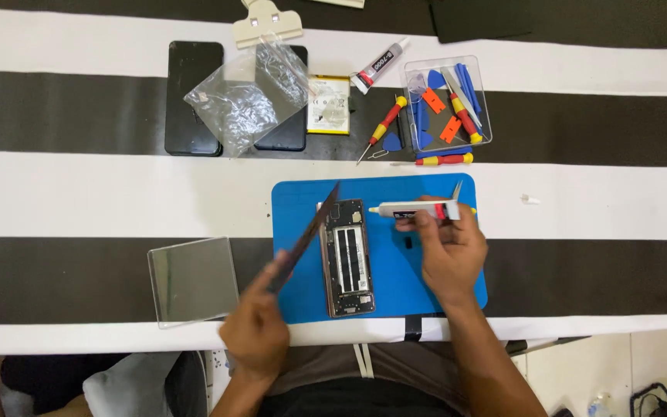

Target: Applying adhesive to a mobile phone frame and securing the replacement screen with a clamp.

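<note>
- While the left hand (256, 328) grips a thin dark panel (306, 235) by its lower end, tilted up off the blue mat (395, 270), the right hand (449, 251) is closed around a glue tube (418, 209) held sideways, nozzle pointing left.
- Judging by this, the work sits midway: the opened phone (347, 257) already lies with its cover off, and the panel has not been laid back onto it.
- No bead of glue can be made out on the frame, so I cannot tell whether any has gone on yet; the nozzle hangs just beside the phone's upper right corner.
- That phone lies lengthwise on the mat, near the middle of the striped table (79, 193), showing a metallic frame, a long dark bay with two pale strips and small boards at top and bottom.
- A small black part (410, 242) rests on the mat between the phone and the right hand.
- Farther back lie a clear tool box (447, 102), red-and-yellow screwdrivers (386, 123), a second glue tube (380, 66), a loose battery (328, 104), a crumpled plastic bag (248, 93) over two dark phones (193, 96), and at the left a clear square tray (193, 279).
</note>
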